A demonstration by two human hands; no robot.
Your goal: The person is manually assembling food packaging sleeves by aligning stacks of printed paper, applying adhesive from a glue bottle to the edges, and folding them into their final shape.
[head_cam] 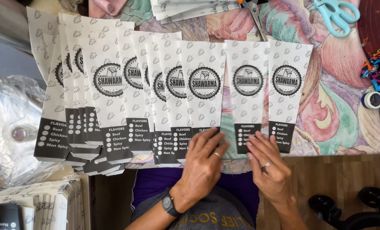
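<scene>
Along the near edge of the bench (351,127), your left hand (202,164) lies flat, fingers (207,142) spread and gripping nothing, pressing the bottom end of one bag (203,85). Your right hand (268,166) is also flat and open, its fingers (258,145) touching the bottom of the next bag (247,91) at about 1 o'clock from the left hand. One more bag (287,85) lies just beside it at 3 o'clock.

I judge the step in hand to be squaring these bags into the row. To do it well, keep both palms low and slide, not lift, so the thin paper stays flat. Line up the dark bottom bands against each other. The gap between the two bags under your hands looks wider than the overlaps in the fanned stack (92,89) at 9 o'clock, so match one or the other on purpose.

Scissors (337,15) rest at 1 o'clock, well apart, and a tape roll (372,100) sits at 3 o'clock. Mind the bag ends hanging over the bench edge; a sleeve could drag them.
</scene>
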